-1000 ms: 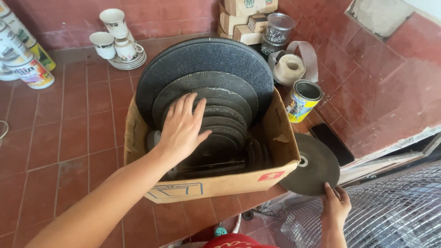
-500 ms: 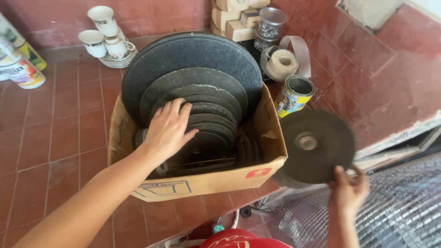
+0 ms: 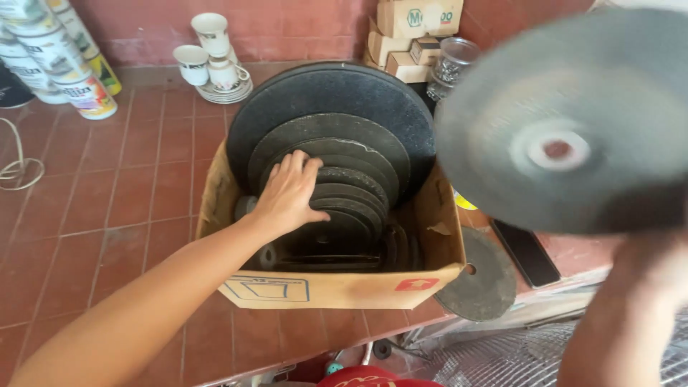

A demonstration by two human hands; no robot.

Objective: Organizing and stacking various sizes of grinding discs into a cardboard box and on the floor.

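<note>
The left hand (image 3: 290,193) lies flat, fingers spread wide, on a stack of dark round discs (image 3: 344,193) that stand on edge in an open cardboard box (image 3: 337,287). It grips nothing; the palm and fingers press on the faces of the middle discs. The discs lean back in order of size, the smallest nearest and the largest (image 3: 337,100) at the far end, its rim rising well above the box walls.

The right hand (image 3: 645,272) is at the right edge, blurred, and holds up another grey disc (image 3: 566,122) by its lower edge. This disc faces the camera, close to it, with a pale centre ring and a small hole. It is well apart from the box and covers much of the upper right of the view. How the fingers close on it cannot be told because of the blur.

The box stands on a desk of red tiles (image 3: 107,201). A further disc (image 3: 480,276) lies flat just beside the box on its near right corner, and a dark flat slab (image 3: 527,251) lies to the right of that. At the far side stand white cups on saucers (image 3: 211,61), to the far left printed tins (image 3: 64,64), and behind the box small cartons (image 3: 412,32) and a glass jar (image 3: 451,64). A pale cord (image 3: 18,168) lies at the left edge.
</note>
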